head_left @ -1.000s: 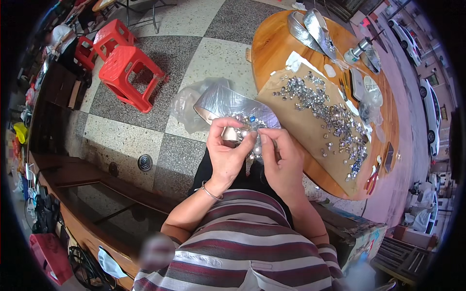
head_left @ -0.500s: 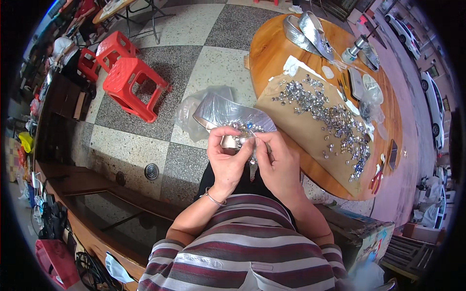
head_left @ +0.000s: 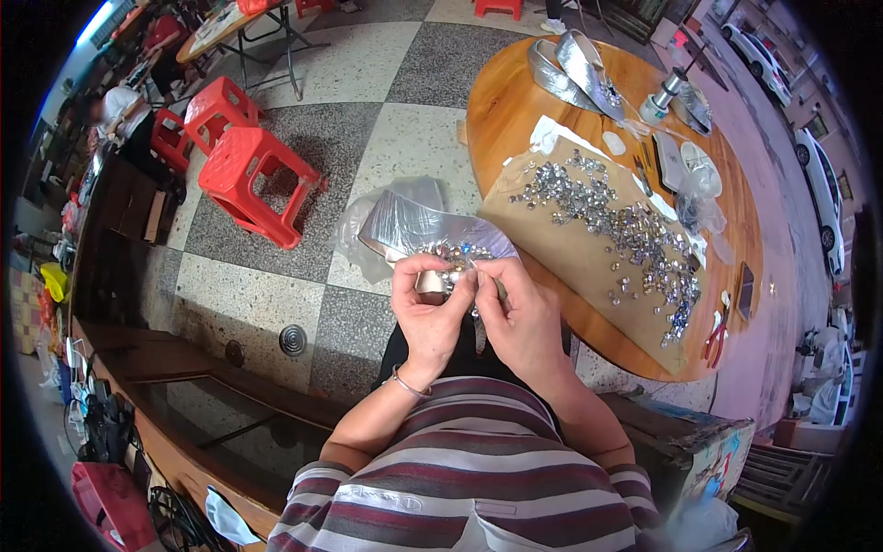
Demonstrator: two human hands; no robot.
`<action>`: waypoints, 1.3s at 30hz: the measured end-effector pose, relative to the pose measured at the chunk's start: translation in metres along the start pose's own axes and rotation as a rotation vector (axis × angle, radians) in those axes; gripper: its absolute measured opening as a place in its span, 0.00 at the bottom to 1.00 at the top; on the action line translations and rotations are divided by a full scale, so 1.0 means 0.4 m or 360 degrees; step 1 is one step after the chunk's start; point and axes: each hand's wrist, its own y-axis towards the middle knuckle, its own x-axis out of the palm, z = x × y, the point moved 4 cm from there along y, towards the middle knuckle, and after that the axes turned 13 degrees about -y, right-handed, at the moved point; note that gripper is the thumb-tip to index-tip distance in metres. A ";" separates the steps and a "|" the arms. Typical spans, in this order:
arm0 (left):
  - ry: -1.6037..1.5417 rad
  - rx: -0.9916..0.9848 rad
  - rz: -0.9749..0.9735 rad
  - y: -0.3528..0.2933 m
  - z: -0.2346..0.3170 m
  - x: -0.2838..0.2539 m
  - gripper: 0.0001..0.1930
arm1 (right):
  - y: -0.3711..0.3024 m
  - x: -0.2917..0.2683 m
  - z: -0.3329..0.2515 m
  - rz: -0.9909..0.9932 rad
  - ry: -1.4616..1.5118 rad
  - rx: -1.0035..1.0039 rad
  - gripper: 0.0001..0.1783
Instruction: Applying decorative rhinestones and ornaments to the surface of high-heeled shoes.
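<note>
Head view: a silvery shoe upper [head_left: 432, 241], studded with glittering stones and wrapped in clear crinkled plastic, is pinched at its near edge by the left hand [head_left: 430, 308] and right hand [head_left: 517, 315], fingertips closed together. Loose faceted stones [head_left: 618, 228] are spread on brown card over the round wooden table [head_left: 501, 120].

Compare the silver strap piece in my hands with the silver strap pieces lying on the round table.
The strap piece in the hands is held over the lap, part-wrapped in clear plastic, stones clustered at its near end. The strap pieces on the table lie untouched at the far edge, unwrapped. Both are shiny silver.
</note>
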 end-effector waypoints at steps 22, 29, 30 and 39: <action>0.0655 0.0802 -0.0537 -0.022 0.045 0.064 0.09 | -0.015 -0.057 0.005 0.0007 -0.0233 0.0168 0.12; -0.0231 0.0028 -0.0149 0.058 0.107 -0.006 0.17 | -0.081 -0.225 -0.179 0.0073 -0.0285 -0.0143 0.16; -0.0597 -0.0204 -0.0162 0.056 0.127 -0.004 0.19 | -0.067 -0.244 -0.143 0.0380 -0.0428 -0.0037 0.16; -0.0837 -0.0802 -0.0434 -0.019 0.167 0.014 0.24 | -0.039 -0.034 -0.041 -0.0589 0.1870 0.0886 0.12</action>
